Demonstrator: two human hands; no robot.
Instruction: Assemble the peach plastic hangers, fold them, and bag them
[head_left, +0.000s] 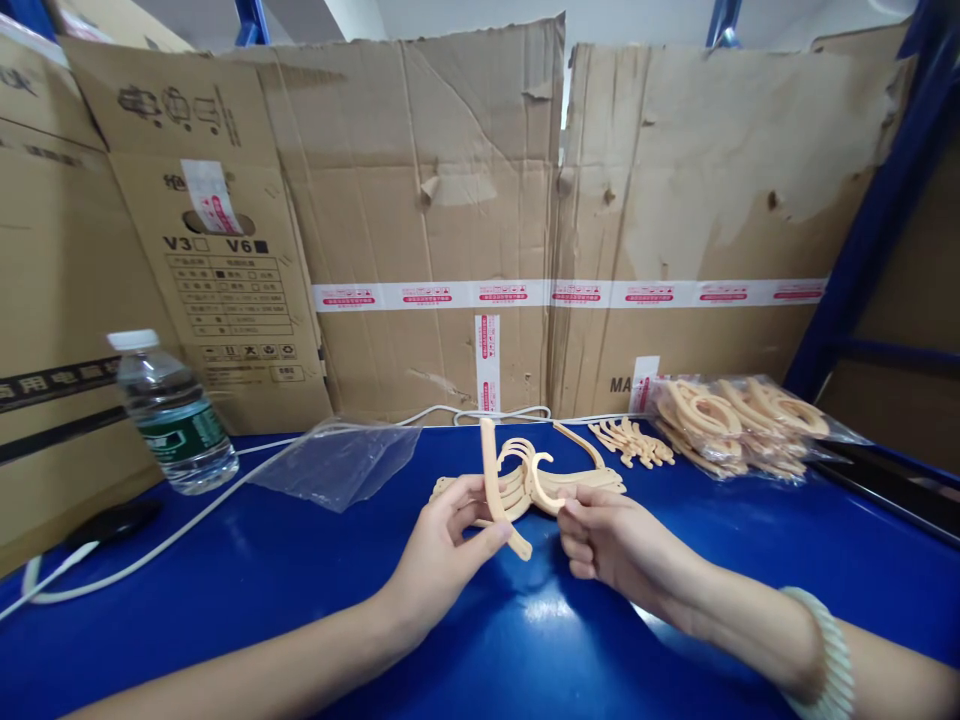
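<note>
My left hand (457,535) pinches a beige, bent hanger arm (491,470), held tilted above the blue table. Between the thumb and fingers of my right hand (611,535) is the end of a beige hanger hook (538,482), its curved part pointing up. The two pieces are close together; whether they touch I cannot tell. Just behind them lies a stack of beige hangers (600,482), partly hidden by my hands. A loose hanger arm (581,440) rests at the back of that stack, and a pile of small hook pieces (632,443) lies to its right.
Clear plastic bags of beige hanger parts (739,425) lie at the back right. An empty plastic bag (337,465), a water bottle (176,420) and a white cable (161,545) are on the left. Cardboard sheets (435,220) stand along the table's back.
</note>
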